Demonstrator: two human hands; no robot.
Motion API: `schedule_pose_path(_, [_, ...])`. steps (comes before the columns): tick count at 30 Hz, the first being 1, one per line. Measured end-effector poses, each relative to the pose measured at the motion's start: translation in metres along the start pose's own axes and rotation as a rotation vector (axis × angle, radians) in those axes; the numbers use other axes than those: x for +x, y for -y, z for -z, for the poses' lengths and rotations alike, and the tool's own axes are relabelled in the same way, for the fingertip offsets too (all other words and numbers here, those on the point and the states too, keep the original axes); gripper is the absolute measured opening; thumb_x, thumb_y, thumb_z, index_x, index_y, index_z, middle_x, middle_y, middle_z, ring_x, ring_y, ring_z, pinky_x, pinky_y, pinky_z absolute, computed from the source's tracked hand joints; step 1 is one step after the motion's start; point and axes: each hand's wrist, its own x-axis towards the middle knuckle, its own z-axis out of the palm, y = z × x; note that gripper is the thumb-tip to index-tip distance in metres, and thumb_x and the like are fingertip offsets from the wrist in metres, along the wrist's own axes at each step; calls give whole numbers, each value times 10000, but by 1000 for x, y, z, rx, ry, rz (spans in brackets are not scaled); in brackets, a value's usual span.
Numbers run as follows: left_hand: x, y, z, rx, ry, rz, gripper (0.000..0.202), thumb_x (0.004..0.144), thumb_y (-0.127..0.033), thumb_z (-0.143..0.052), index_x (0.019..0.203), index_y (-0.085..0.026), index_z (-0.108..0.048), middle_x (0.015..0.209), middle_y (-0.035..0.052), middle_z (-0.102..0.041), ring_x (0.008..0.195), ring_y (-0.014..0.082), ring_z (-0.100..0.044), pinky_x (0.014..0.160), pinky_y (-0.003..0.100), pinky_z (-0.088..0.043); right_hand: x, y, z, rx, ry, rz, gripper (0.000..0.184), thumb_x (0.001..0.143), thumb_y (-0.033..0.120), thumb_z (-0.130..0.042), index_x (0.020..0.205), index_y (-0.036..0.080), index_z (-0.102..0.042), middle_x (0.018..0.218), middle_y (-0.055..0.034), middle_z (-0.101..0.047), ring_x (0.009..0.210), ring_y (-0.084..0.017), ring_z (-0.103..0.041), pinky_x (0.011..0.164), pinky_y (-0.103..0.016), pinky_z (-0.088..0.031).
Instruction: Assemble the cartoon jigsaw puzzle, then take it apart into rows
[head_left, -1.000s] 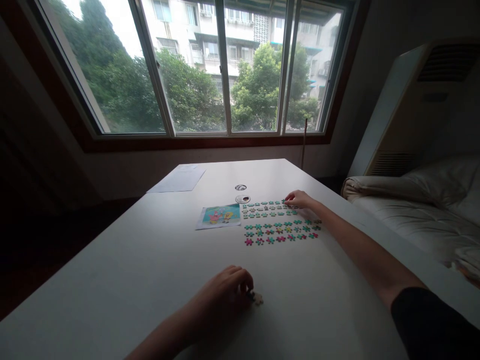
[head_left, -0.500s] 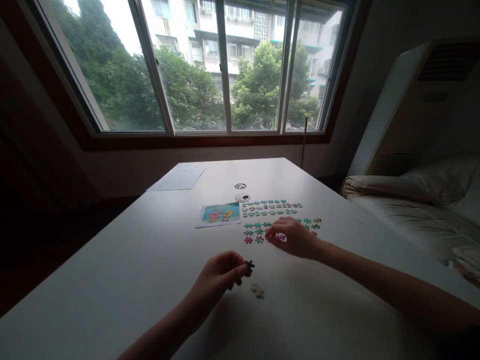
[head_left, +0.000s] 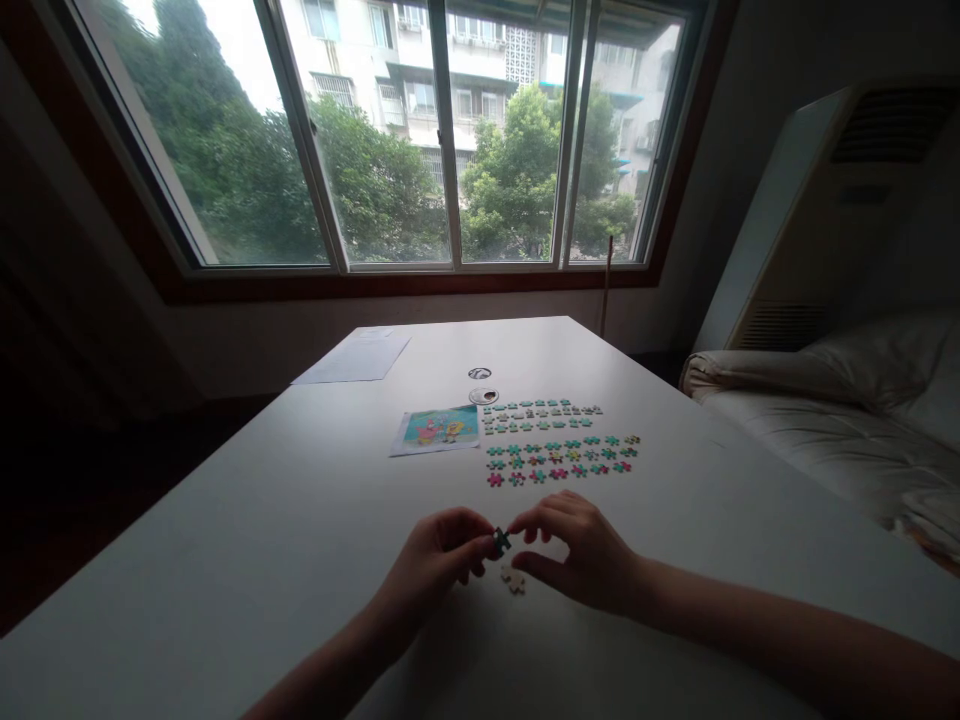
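Note:
Between thumb and fingertips, my left hand (head_left: 442, 548) pinches a dark jigsaw puzzle piece (head_left: 501, 543) above the white table (head_left: 300, 520). My right hand (head_left: 581, 548) is just to the right of that piece, its thumb and index finger apart and the index fingertip close to the piece's edge; I cannot tell whether they touch. Below the hands lies a pale puzzle piece or two (head_left: 514, 580), partly beside the right thumb. Farther off, several colourful puzzle pieces (head_left: 558, 474) lie in rows, green, pink and yellow.
Left of the rows lies a cartoon reference picture (head_left: 441, 430). Two round items (head_left: 484, 396) sit behind it, and a paper sheet (head_left: 352, 358) is at the far left corner. A sofa (head_left: 810, 420) stands to the right, a window (head_left: 390, 140) ahead.
My right hand has moved from the puzzle rows toward me, next to the piece in my left hand. A pink piece now shows in the front row where that hand was. My left hand barely moved.

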Motion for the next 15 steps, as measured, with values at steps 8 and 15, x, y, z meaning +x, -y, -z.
schedule_pose_path(8, [1,3,1,49,17,-8,271,616,-356,-681,727,-119,-610,555,-24,-565,481,83,-454,470,198,-331,1,-3,-2,-25,-16,6,104,786,290,-570,773,189,-590,700,3,-625,626,-106,-541,662,-266,-359])
schedule_pose_path(15, [3,7,2,69,59,-32,293,644,-381,-665,759,-121,-595,622,-5,-587,510,89,-477,496,207,-364,-1,-3,-1,-76,-5,65,86,802,261,-545,785,203,-606,727,3,-635,663,-111,-557,672,-272,-350])
